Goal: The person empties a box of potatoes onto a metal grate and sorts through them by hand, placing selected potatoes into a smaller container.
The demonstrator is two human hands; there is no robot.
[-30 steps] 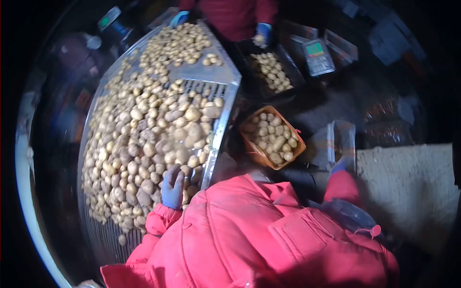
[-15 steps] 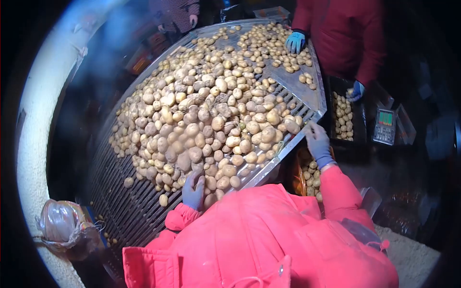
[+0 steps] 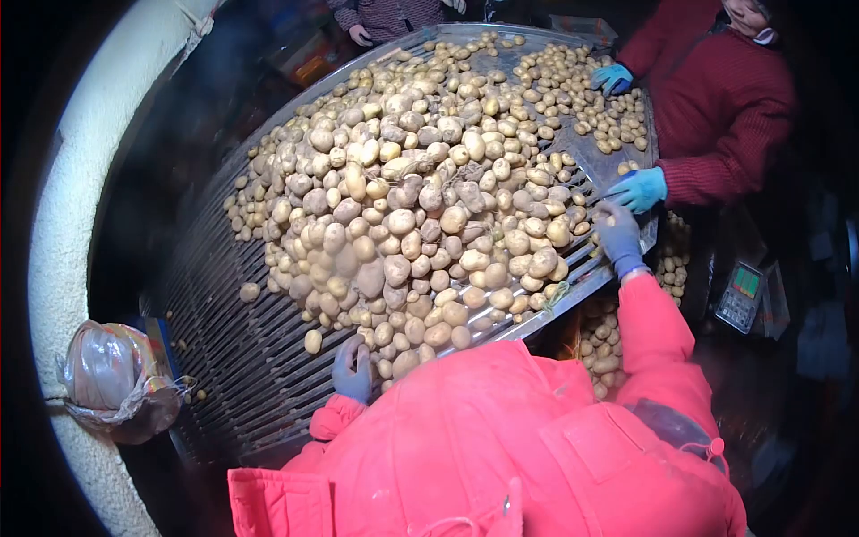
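Left hand [image 3: 352, 369], grey-gloved, thumb parted from fingers, lay beside tan oval potatoes [image 3: 401, 221], slatted metal worktop [image 3: 234, 380] beneath them, right hand [image 3: 619, 236] near its rim, grip unclear.

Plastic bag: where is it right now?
Head view, far left: the plastic bag is against the white post, just left of the slatted table.

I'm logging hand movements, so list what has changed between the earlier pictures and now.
The right hand has moved from away off the table to its right corner; whether it grips anything is unclear. The co-worker's nearer hand has come up from the potatoes beside the table to that corner. The left hand stays by the pile's near edge.
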